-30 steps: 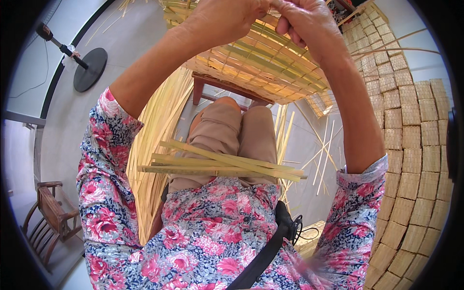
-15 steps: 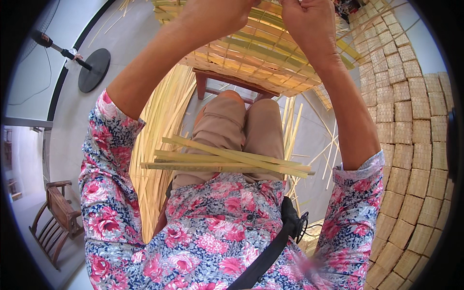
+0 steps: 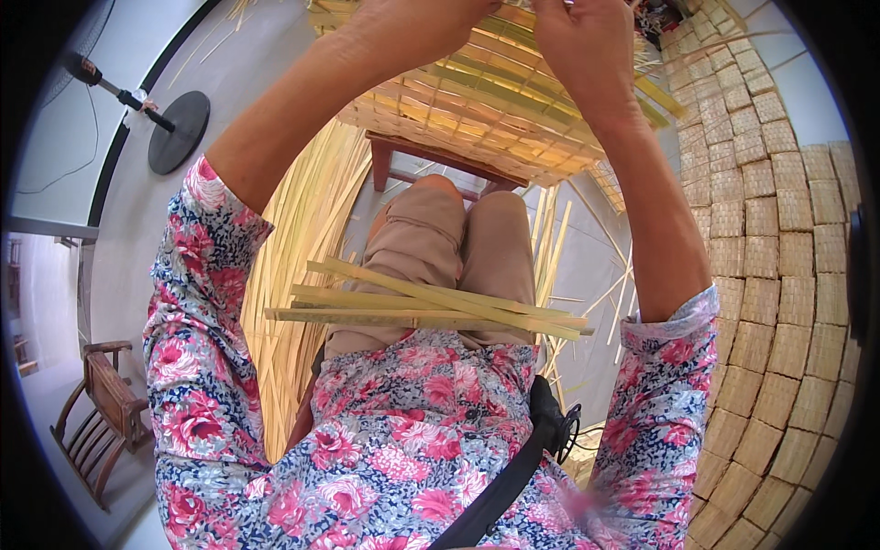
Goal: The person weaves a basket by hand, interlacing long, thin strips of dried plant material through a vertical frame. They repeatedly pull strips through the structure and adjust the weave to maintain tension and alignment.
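My left hand (image 3: 422, 27) and my right hand (image 3: 582, 55) are raised at the top edge on either side of the upper part of an open-weave bamboo piece (image 3: 477, 110). Both have curled fingers, partly cut off by the frame or turned away; what they grip is too hidden to name. The woven piece, of yellow and green strips, rests over a dark red wooden stool (image 3: 380, 165) in front of my knees. A few loose flat bamboo strips (image 3: 412, 302) lie crosswise on my lap.
Long bamboo strips (image 3: 293, 229) are heaped at left, with more scattered (image 3: 605, 302) at right. A pedestal fan (image 3: 179, 133) and wooden chair (image 3: 115, 412) stand far left. Many small woven rectangles (image 3: 770, 293) lie in rows along the right.
One second ago my hands met at the top centre; now a gap is between them. My right hand has turned, its fingertips rising out of sight. The lap strips look unchanged.
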The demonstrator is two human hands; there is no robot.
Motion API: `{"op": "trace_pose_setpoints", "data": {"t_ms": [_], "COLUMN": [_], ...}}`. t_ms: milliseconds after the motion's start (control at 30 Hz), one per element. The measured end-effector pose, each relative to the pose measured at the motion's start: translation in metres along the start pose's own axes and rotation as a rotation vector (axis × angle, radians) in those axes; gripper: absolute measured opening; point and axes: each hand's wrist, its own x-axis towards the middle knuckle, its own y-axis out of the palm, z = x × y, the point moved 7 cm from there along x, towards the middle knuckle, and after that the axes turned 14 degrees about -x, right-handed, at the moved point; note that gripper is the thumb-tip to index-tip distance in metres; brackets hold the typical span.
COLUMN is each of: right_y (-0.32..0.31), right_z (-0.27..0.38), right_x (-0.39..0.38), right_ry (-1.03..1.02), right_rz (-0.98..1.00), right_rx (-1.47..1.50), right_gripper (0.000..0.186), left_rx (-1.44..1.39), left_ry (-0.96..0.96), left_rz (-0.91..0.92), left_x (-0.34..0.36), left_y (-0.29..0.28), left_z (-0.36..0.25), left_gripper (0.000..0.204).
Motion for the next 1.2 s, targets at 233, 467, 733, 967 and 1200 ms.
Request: {"op": "trace_pose_setpoints", "data": {"t_ms": [233,467,733,967,1200], "right_y": [-0.018,-0.123,-0.076,-0.063,-0.061], "right_z": [-0.001,-0.129,-0.135,-0.146,-0.131], "right_x": [0.002,-0.111,-0.091,-0.095,-0.093], "right_ry": [-0.047,0.732,0.782,0.737,0.681], "right_rz": [0.025,-0.156,0.045,-0.027,-0.117], "right_rx": [-0.175,0.107,0.797,0.757,0.675], "right_gripper": [0.015,0.015,0.045,0.025,0.017], "left_rx": [-0.098,-0.197,-0.134,-0.134,-0.213], "left_ry": [0.039,0.256,0.175,0.152,0.164], "left_rz": [-0.155,-0.292,-0.186,-0.237,-0.35], "left_x": [-0.008,-0.002,0.037,0.04,0.024], "left_y": [0.013,0.005,0.022,0.02,0.018], "left_z": [0.017,-0.017,-0.032,-0.028,-0.035], "left_gripper": [0.023,0.025,0.025,0.013,0.006]}}
